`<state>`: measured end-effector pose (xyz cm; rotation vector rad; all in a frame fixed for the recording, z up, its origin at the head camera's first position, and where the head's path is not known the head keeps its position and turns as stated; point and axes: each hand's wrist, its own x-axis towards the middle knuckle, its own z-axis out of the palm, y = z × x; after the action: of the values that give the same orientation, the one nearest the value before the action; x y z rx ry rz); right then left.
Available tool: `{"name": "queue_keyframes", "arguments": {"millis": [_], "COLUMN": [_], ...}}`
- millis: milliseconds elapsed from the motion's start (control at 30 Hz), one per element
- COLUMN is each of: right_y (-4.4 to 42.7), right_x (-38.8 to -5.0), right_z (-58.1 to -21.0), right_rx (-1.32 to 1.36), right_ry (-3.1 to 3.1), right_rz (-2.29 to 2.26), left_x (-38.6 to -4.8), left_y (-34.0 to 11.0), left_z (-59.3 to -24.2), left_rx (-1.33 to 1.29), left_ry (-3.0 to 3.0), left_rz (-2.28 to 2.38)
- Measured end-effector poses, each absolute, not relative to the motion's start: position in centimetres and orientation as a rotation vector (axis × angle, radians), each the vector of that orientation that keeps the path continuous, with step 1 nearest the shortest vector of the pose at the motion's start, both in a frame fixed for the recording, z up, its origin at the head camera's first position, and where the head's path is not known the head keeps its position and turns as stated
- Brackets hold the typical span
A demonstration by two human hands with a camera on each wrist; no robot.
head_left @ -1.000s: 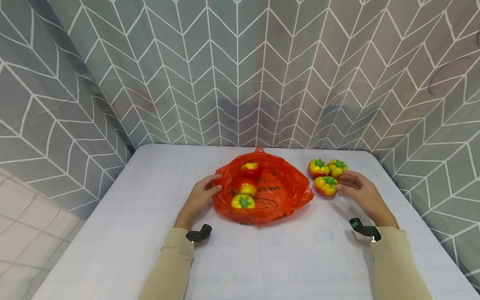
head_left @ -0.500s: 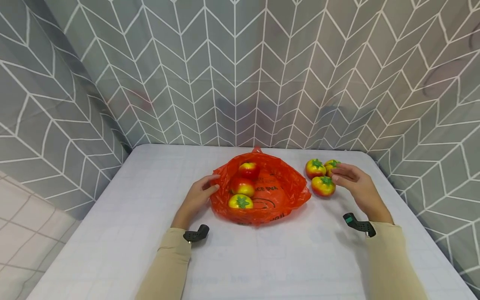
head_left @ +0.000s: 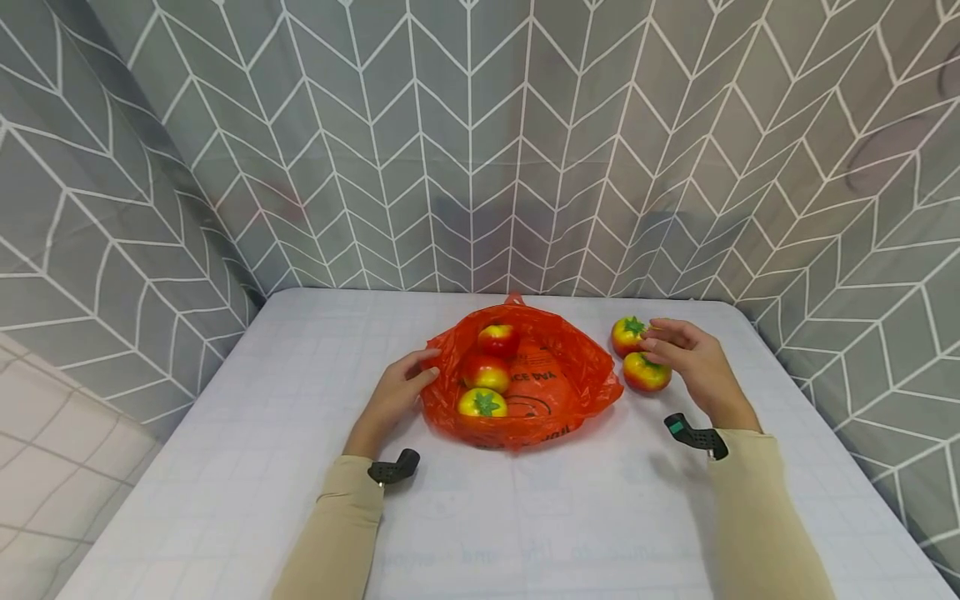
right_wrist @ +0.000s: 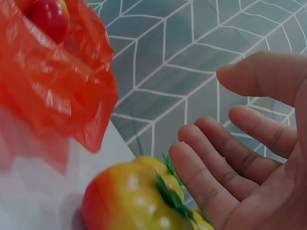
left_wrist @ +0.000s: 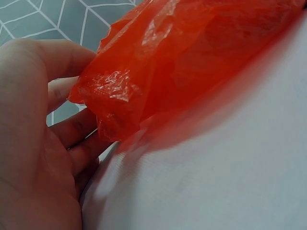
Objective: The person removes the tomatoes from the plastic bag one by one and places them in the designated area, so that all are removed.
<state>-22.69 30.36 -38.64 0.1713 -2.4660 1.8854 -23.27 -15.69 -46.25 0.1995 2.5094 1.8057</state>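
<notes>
An opened red plastic bag (head_left: 551, 379) lies on the table, holding two red-yellow apples (head_left: 486, 373) and a yellow persimmon (head_left: 483, 403) with green leaves. My left hand (head_left: 399, 390) holds the bag's left rim; in the left wrist view, the plastic (left_wrist: 158, 72) hides some fingertips. Right of the bag, my right hand (head_left: 693, 367) hovers over a group of red-yellow persimmons. The front persimmon (head_left: 647, 373) and the back-left persimmon (head_left: 628, 335) show; another is mostly hidden behind the hand. In the right wrist view, the fingers (right_wrist: 211, 167) are spread, grasping nothing, close beside a persimmon (right_wrist: 124, 196).
The white-covered table (head_left: 525, 517) has rounded far corners. Behind it and along both sides hangs a grey curtain (head_left: 495, 150) with white zigzag lines. A tiled surface (head_left: 67, 442) lies beyond the table on the left.
My right hand has moved left, from beside the persimmons to over them, covering the back-right one. My left hand stays at the bag's rim. The head view has shifted slightly.
</notes>
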Motion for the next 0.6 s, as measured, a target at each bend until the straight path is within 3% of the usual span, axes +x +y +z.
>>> {"name": "queue_keyframes", "arguments": {"millis": [600], "right_y": [26.2], "right_x": [-25.2], "right_z": [-37.1], "right_rx": [0.21], "right_ry": [-2.612], "right_rz": [1.856], "left_x": [-23.3], "left_y": [-15.7], "left_z": [-46.0], "left_rx": [0.161], "left_ry": [2.518], "left_rz": [1.766]}}
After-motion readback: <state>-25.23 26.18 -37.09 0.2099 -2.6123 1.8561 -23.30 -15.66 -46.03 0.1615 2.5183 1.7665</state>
